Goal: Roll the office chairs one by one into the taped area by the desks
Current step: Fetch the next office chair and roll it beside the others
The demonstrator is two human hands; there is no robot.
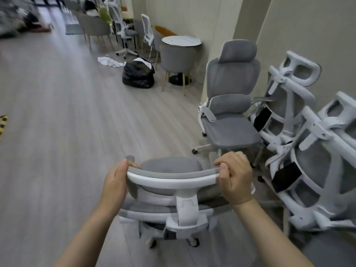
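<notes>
A grey-and-white office chair [173, 191] stands right in front of me, seen from behind and above. My left hand [115, 182] grips the left end of its headrest [171, 175], thumb on top. My right hand [234, 178] grips the right end, fingers curled over the top. The chair's castors [192, 241] rest on the grey wood floor. Three more grey office chairs [231, 112] stand in a cluster to the right along the wall, two of them [308, 170] with their white backs toward me. A strip of yellow-black tape [2, 125] shows at the far left edge.
A black rubbish bag [138, 74] and scattered white paper [109, 61] lie on the floor ahead. A round table [181, 41] with grey chairs stands by the wall. Further chairs line the wall at the back. Open floor [63, 122] stretches to the left.
</notes>
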